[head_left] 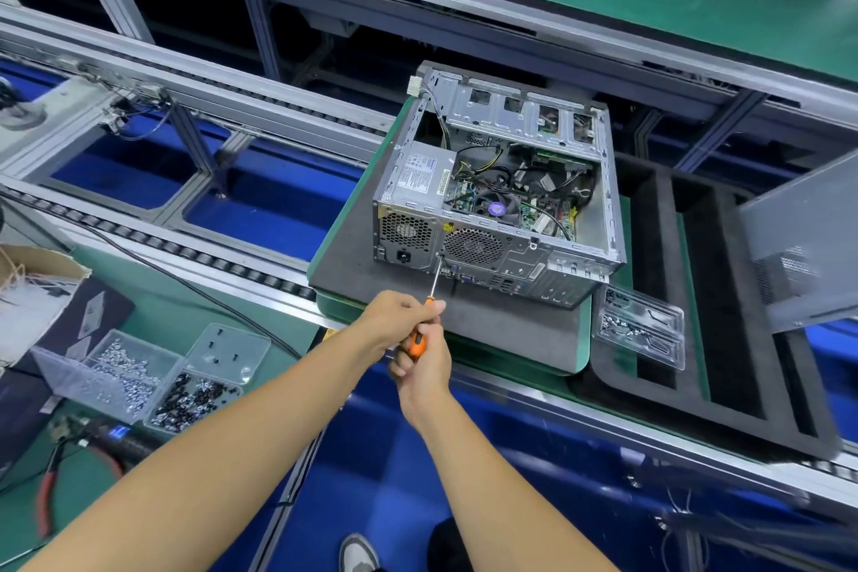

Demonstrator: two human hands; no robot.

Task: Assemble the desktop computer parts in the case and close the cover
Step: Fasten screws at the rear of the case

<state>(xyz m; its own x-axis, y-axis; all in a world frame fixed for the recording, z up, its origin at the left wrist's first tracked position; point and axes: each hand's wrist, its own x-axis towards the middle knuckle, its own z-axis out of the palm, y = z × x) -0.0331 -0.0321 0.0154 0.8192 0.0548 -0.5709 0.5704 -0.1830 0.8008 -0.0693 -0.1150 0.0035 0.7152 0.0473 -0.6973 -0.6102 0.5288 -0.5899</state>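
Two hands on one screwdriver at the case's rear

Both hands grip the orange screwdriver (423, 330), left hand (399, 316) above right hand (425, 367); its tip meets the open computer case (492, 195) at frame centre, on a grey mat (506, 325); screw trays (139, 381) lie lower left; cover panel (808, 246) far right.
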